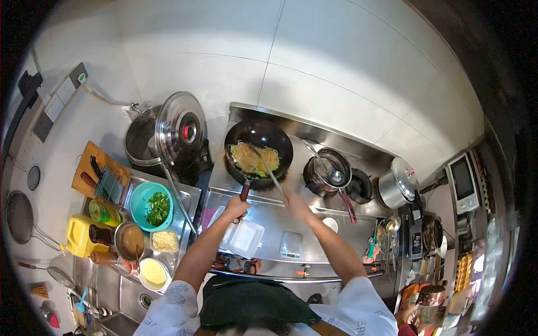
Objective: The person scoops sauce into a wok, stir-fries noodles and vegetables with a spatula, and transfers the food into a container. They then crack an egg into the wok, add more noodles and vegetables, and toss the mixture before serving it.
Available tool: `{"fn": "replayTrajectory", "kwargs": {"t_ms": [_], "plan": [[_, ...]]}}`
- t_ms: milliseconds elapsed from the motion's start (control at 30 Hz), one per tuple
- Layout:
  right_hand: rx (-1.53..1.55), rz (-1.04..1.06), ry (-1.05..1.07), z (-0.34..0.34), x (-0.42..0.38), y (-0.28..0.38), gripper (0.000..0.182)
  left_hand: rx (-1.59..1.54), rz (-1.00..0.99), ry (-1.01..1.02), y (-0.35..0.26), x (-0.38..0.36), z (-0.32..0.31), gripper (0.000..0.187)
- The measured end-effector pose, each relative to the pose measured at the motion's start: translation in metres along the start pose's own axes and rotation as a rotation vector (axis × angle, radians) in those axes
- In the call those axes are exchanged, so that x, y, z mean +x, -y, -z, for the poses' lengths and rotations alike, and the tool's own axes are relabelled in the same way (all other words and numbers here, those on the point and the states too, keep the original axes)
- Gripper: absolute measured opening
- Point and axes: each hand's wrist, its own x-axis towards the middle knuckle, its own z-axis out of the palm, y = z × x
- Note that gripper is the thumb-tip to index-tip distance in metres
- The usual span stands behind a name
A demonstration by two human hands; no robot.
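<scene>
A dark wok (259,130) sits on the stove with noodles (246,158) and some green pieces in it. My left hand (236,208) is closed around the wok's handle. In my right hand (297,206), blurred by motion, is a long utensil (270,171) whose far end reaches into the noodles. An open white foam box (245,237) lies on the steel counter below the wok, near my left forearm. To its right is a small scale (291,245).
Right of the wok stand a saucepan (320,185) with a ladle and a lidded pressure cooker (397,185). At left are a large pot (140,137) with a tilted lid (180,132), a turquoise bowl (136,205) of greens and a yellow jug (78,235). Another person's hand (407,311) shows at lower right.
</scene>
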Motion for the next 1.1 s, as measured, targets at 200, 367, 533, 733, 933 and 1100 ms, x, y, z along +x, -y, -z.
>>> {"fn": "replayTrajectory", "kwargs": {"t_ms": [200,367,533,733,933,1100], "plan": [[-0.088,-0.241,0.062,-0.007,0.008,0.012,0.027,0.012,-0.029,-0.014,0.021,0.024,-0.011,0.013],[-0.02,-0.062,-0.002,0.001,0.003,0.009,0.023,0.011,-0.002,-0.037,-0.008,-0.008,-0.004,0.012],[-0.119,-0.194,-0.05,0.008,0.006,-0.016,0.029,0.051,-0.044,-0.022,0.007,0.007,-0.006,0.012],[-0.138,-0.333,0.121,0.006,-0.024,-0.002,0.036,0.073,0.006,-0.02,0.014,0.011,-0.012,0.022],[-0.024,-0.074,0.06,-0.031,-0.022,0.004,0.026,0.105,-0.017,-0.052,0.015,0.012,-0.015,0.023],[-0.009,-0.073,-0.079,-0.033,0.019,0.026,0.021,0.061,-0.005,-0.078,0.008,0.006,-0.014,0.02]]}}
